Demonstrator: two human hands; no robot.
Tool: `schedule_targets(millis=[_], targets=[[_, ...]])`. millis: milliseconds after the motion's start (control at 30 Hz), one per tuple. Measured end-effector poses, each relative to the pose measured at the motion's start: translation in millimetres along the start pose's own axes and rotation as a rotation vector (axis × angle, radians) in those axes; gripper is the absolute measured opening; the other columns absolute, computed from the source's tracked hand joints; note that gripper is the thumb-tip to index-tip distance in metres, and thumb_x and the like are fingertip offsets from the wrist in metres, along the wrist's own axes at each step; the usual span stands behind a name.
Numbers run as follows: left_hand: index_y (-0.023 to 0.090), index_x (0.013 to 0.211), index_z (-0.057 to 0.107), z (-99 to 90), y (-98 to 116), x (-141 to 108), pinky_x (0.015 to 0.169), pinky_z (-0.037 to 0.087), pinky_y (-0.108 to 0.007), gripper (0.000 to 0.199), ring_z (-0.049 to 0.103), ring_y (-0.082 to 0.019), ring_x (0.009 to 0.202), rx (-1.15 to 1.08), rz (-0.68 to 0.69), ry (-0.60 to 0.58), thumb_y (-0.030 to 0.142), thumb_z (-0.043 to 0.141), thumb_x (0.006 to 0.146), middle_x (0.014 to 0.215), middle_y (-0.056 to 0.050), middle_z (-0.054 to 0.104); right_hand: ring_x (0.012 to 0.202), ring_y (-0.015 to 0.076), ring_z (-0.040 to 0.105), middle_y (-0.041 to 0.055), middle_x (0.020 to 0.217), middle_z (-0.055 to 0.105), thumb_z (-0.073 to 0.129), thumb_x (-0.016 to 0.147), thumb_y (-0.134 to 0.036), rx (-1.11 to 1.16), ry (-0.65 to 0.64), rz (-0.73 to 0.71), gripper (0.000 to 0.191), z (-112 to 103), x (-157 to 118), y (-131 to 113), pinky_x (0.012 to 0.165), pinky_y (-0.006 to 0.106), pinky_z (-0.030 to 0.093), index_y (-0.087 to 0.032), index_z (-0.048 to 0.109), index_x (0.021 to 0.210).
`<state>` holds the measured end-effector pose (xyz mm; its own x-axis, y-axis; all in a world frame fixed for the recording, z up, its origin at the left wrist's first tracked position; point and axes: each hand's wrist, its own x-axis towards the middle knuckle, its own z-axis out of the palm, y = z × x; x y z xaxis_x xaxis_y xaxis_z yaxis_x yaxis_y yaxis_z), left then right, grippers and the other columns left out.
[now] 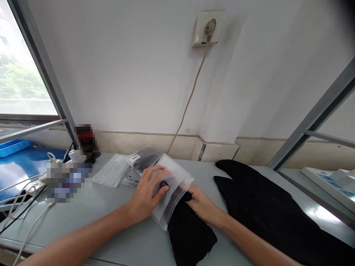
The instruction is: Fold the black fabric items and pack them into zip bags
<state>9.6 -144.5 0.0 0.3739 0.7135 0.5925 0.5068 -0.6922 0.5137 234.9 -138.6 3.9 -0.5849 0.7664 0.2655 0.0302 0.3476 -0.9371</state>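
Note:
A frosted plastic zip bag (166, 162) lies at a slant in the middle, its open end toward the lower right. My left hand (146, 192) rests on top of the bag, fingers spread and lying flat, thumb by a small dark round mark. My right hand (198, 203) is closed around a folded black cloth (188, 232) at the bag's mouth. Its fingertips reach inside and show only faintly through the plastic. Part of the cloth is in the bag; the rest hangs out toward me.
Other flat bags (111, 170), one with dark contents (146, 159), lie behind on the grey table (111, 214). To the right spreads a large black fabric piece (257, 207). White cables (33, 188) and a power strip crowd the left; metal frame posts (313, 111) stand at both sides.

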Motion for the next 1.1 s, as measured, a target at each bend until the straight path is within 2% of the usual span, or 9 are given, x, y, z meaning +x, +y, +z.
schedule_targets(millis=[133, 233, 367, 533, 667, 800, 900, 1033, 1100], targets=[[0.029, 0.153, 0.040, 0.1, -3, 4, 0.115, 0.041, -0.050, 0.073, 0.046, -0.034, 0.142, -0.275, -0.334, 0.071, 0.045, 0.076, 0.091, 0.157, -0.014, 0.045, 0.092, 0.0276, 0.073, 0.0027, 0.096, 0.081, 0.065, 0.094, -0.041, 0.008, 0.069, 0.020, 0.025, -6, 0, 2, 0.095, 0.042, 0.057, -0.024, 0.083, 0.094], [0.023, 0.151, 0.037, 2.5, -8, 7, 0.096, 0.055, -0.045, 0.074, 0.068, -0.030, 0.115, -0.678, -0.495, -0.024, 0.049, 0.074, 0.092, 0.132, -0.016, 0.067, 0.085, 0.0280, 0.074, 0.0025, 0.091, 0.082, 0.069, 0.090, -0.042, -0.070, 0.191, 0.023, 0.023, -8, 0, 6, 0.088, 0.041, 0.059, -0.025, 0.085, 0.090], [0.020, 0.135, 0.044, 3.8, -11, 9, 0.079, 0.057, -0.034, 0.068, 0.074, -0.024, 0.092, -0.926, -0.556, -0.106, 0.041, 0.085, 0.084, 0.106, -0.010, 0.076, 0.082, 0.0314, 0.074, 0.0035, 0.085, 0.082, 0.077, 0.079, -0.042, -0.173, 0.363, 0.031, 0.019, -8, 1, 8, 0.083, 0.043, 0.060, -0.025, 0.085, 0.082], [0.022, 0.108, 0.048, 1.0, -5, 11, 0.064, 0.053, -0.028, 0.053, 0.070, -0.019, 0.078, -0.883, -0.573, -0.068, 0.041, 0.089, 0.079, 0.094, -0.004, 0.074, 0.094, 0.0353, 0.074, 0.0071, 0.094, 0.082, 0.082, 0.074, -0.045, -0.129, 0.462, 0.043, 0.030, -8, 4, 6, 0.092, 0.048, 0.059, -0.023, 0.082, 0.093], [0.021, 0.115, 0.055, 0.5, -4, 12, 0.078, 0.056, -0.031, 0.055, 0.070, -0.022, 0.095, -0.882, -0.553, -0.132, 0.040, 0.090, 0.077, 0.107, -0.006, 0.072, 0.103, 0.0311, 0.071, 0.0067, 0.107, 0.077, 0.084, 0.073, -0.047, -0.076, 0.443, 0.044, 0.043, -7, 7, 5, 0.094, 0.044, 0.058, -0.024, 0.072, 0.108], [0.018, 0.118, 0.061, 2.1, -7, 11, 0.081, 0.056, -0.033, 0.052, 0.069, -0.024, 0.095, -0.885, -0.516, -0.188, 0.042, 0.087, 0.080, 0.107, -0.008, 0.072, 0.104, 0.0278, 0.068, 0.0044, 0.106, 0.071, 0.086, 0.073, -0.049, -0.038, 0.407, 0.126, 0.045, -7, 7, 7, 0.096, 0.043, 0.056, -0.025, 0.063, 0.103], [0.018, 0.115, 0.062, 1.7, -5, 11, 0.080, 0.057, -0.035, 0.050, 0.070, -0.025, 0.093, -0.816, -0.538, -0.041, 0.043, 0.087, 0.079, 0.102, -0.007, 0.073, 0.112, 0.0286, 0.064, 0.0049, 0.114, 0.069, 0.085, 0.074, -0.052, 0.007, 0.434, 0.185, 0.047, -9, 5, 9, 0.100, 0.044, 0.052, -0.027, 0.062, 0.105], [0.019, 0.116, 0.062, -1.7, 1, 13, 0.080, 0.059, -0.037, 0.051, 0.071, -0.027, 0.096, -0.701, -0.576, 0.168, 0.046, 0.085, 0.079, 0.103, -0.007, 0.075, 0.090, 0.0243, 0.068, 0.0015, 0.097, 0.070, 0.073, 0.085, -0.059, 0.183, 0.397, 0.340, 0.040, -13, 2, 6, 0.081, 0.038, 0.056, -0.028, 0.063, 0.109], [0.019, 0.117, 0.062, -3.4, 3, 14, 0.081, 0.059, -0.037, 0.050, 0.072, -0.028, 0.098, -0.651, -0.586, 0.238, 0.046, 0.084, 0.080, 0.104, -0.007, 0.075, 0.091, 0.0229, 0.068, 0.0010, 0.098, 0.071, 0.069, 0.090, -0.058, 0.201, 0.367, 0.298, 0.035, -14, 2, 3, 0.082, 0.036, 0.056, -0.028, 0.064, 0.107]])
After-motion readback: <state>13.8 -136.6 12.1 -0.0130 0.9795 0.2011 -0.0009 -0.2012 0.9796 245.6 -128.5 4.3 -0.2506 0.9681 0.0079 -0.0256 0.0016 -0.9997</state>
